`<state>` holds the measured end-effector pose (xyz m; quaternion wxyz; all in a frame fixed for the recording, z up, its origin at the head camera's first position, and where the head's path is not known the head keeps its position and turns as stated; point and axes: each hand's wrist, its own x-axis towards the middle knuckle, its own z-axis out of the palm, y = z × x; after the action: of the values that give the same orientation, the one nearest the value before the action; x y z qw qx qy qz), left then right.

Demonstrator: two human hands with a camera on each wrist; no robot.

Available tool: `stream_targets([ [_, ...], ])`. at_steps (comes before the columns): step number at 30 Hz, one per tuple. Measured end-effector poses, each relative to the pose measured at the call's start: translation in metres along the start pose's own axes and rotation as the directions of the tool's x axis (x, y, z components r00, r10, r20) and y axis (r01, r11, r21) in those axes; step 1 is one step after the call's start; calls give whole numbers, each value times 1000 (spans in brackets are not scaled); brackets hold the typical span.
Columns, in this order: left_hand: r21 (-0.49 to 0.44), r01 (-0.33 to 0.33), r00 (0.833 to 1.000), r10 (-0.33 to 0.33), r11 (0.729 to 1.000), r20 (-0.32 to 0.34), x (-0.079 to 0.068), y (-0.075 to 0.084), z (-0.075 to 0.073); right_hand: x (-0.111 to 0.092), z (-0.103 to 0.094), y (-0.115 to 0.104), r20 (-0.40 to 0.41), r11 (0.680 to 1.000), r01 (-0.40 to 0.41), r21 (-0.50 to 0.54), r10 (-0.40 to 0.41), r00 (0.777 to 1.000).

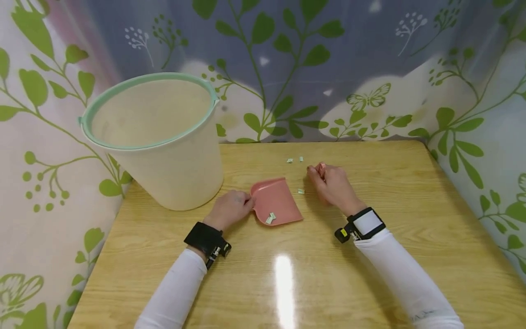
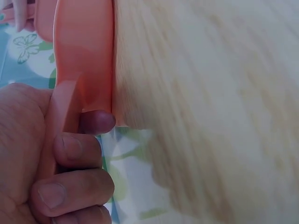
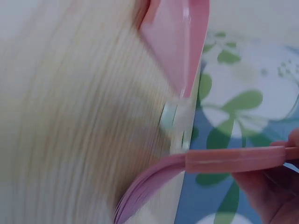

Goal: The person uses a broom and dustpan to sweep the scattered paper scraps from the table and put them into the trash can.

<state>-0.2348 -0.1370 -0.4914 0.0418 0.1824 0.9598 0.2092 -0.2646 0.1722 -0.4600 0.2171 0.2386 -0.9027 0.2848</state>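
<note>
A pink dustpan (image 1: 279, 198) lies on the wooden table, its flat edge toward the right, with a couple of small pale green scraps (image 1: 270, 218) in it. My left hand (image 1: 230, 208) grips the dustpan's handle (image 2: 63, 112), fingers curled round it in the left wrist view. My right hand (image 1: 336, 186) holds a small pink brush (image 3: 233, 160) by its handle, to the right of the pan. In the right wrist view its bristles (image 3: 145, 186) bend against the tabletop. One pale scrap (image 1: 301, 191) lies between the pan's edge and the right hand.
Two more scraps (image 1: 289, 160) lie farther back on the table (image 1: 370, 283). A tall cream bucket (image 1: 185, 169) with a green rim stands at the back left, close to the left hand. Leaf-patterned curtains (image 1: 263, 68) hang around the table's back and sides.
</note>
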Motion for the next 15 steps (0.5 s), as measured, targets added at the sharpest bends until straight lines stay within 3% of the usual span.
stream_targets([
  [8, -8, 1, 1000, -1, 1000, 11, -2, 1, -1, 3, 19, -39, -33, 993, 14, 115, -10, 999],
  [15, 2, 12, 1000, -12, 1000, 16, -3, 4, -5, -2, 25, -67, 3, 982, 92, 163, -94, 996],
])
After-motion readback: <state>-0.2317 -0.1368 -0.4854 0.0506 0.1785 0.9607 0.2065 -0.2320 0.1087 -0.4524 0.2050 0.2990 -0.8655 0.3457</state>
